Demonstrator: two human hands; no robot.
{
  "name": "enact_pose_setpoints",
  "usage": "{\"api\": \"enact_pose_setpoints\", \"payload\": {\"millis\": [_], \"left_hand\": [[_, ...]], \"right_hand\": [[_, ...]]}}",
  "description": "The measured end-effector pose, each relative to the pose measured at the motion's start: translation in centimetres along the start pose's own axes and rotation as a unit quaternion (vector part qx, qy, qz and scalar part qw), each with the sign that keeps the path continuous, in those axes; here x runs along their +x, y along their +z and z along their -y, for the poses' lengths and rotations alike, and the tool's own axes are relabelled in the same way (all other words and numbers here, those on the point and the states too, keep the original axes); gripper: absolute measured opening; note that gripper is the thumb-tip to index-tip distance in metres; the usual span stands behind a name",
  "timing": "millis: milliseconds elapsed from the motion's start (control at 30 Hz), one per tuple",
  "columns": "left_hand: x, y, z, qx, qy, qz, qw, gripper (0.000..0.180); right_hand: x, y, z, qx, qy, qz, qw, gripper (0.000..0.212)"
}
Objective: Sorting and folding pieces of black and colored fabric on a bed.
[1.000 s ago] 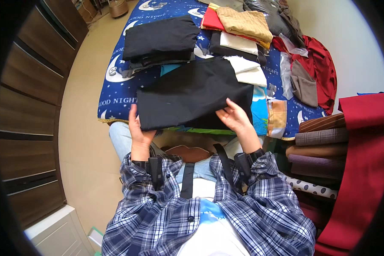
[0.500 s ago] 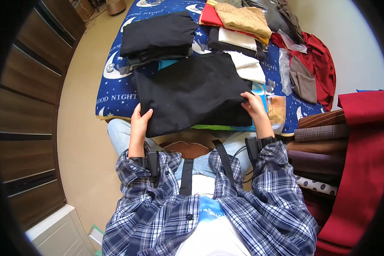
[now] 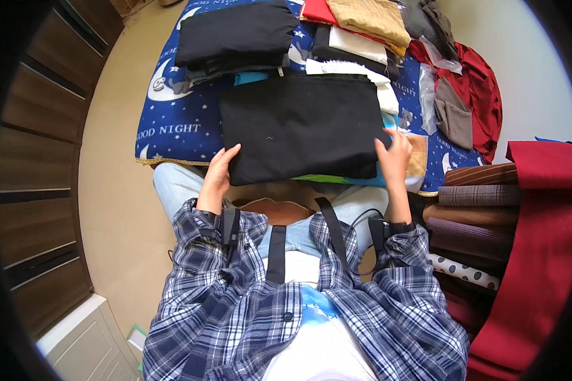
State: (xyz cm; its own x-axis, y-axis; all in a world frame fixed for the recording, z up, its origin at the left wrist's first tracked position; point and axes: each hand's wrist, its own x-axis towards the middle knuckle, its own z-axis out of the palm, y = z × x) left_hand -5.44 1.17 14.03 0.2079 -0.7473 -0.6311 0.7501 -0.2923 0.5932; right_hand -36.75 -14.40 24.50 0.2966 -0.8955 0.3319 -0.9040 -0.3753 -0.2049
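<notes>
A folded black cloth [image 3: 302, 130] lies before me, roughly rectangular, with its long sides running left to right. At its left edge is my left hand [image 3: 216, 176], the thumb lapping over the fabric and the other fingers partly hidden beside it. My right hand [image 3: 397, 157] is at the right edge, thumb by the fabric and fingers apart and curved. Beneath the cloth, bits of green [image 3: 324, 179] and light blue fabric show. White folded cloth [image 3: 388, 98] sticks out behind its right side.
On the blue patterned bed cover [image 3: 171, 120] are a black fabric stack [image 3: 235, 35], tan folded cloth [image 3: 368, 22] over red, and dark red cloth [image 3: 483, 95] with clear plastic. Fabric rolls [image 3: 476, 193] and a hanging red length [image 3: 531, 254] stand right; dark wooden drawers [image 3: 38, 152] left.
The black cloth has straightened and now lies flatter and squarer over the pile. My right hand's fingers have loosened from its edge. The view has shifted slightly.
</notes>
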Motion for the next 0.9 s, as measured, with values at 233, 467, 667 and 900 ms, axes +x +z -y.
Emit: {"api": "enact_pose_setpoints", "payload": {"millis": [233,467,667,900], "left_hand": [[-0.1,0.3,0.0,-0.037,-0.021,0.019,0.999,0.029],[-0.4,0.5,0.4,-0.028,0.000,0.016,0.999,0.031],[-0.2,0.4,0.2,-0.011,-0.010,0.009,1.000,0.028],[0.4,0.3,0.5,-0.001,-0.009,0.015,1.000,0.028]], "right_hand": [[2.2,6.5,13.0,0.286,-0.200,0.307,0.886,0.018],[2.0,10.7,13.7,0.316,-0.221,0.335,0.860,0.025],[1.3,10.2,13.3,0.341,-0.157,0.323,0.869,0.021],[0.7,11.0,13.6,0.295,-0.197,0.212,0.911,0.008]]}}
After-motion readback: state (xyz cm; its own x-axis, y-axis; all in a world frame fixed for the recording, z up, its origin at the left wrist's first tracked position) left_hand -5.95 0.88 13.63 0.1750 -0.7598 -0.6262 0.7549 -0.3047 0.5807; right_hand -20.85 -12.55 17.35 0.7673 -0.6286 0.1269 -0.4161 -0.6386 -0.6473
